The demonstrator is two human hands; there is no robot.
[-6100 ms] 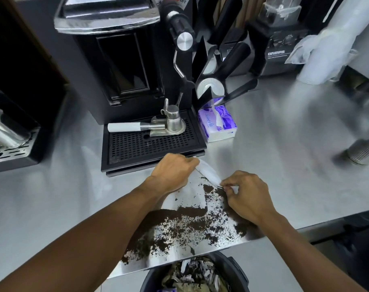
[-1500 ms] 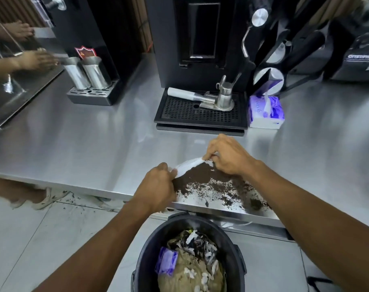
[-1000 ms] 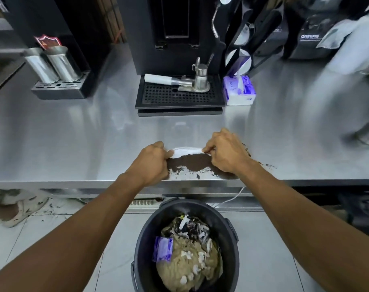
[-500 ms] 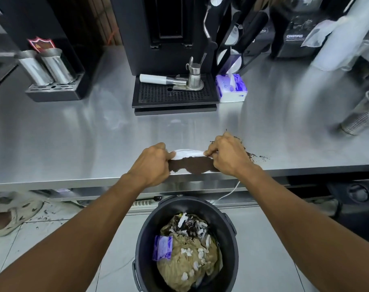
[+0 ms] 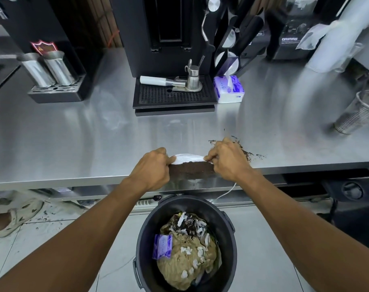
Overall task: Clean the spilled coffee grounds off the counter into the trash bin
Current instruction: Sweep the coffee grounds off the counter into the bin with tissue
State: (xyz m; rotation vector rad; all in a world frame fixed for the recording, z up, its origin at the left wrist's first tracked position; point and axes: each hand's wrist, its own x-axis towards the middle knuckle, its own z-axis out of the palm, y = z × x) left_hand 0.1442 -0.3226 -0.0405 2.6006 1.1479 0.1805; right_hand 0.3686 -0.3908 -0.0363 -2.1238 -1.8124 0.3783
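Note:
A white tissue (image 5: 186,158) is stretched between my left hand (image 5: 153,165) and my right hand (image 5: 227,161), each pinching one end. In front of it lies a dark band of coffee grounds (image 5: 191,170), gathered at the very front edge of the steel counter (image 5: 74,144). A thin scatter of grounds (image 5: 250,153) stays on the counter just right of my right hand. The black trash bin (image 5: 230,239) stands on the floor directly below the counter edge, filled with crumpled paper and a purple packet.
A black coffee machine with drip tray (image 5: 173,98) and portafilter stands behind. A purple tissue pack (image 5: 228,89) sits right of the tray. Two steel jugs (image 5: 50,68) stand far left, a metal cup (image 5: 356,112) far right. Someone's sandalled foot (image 5: 15,213) is on the floor at left.
Both hands have dragged the tissue toward me, sweeping the spread grounds into a narrow band at the counter's front edge. My view has pulled back over the bin.

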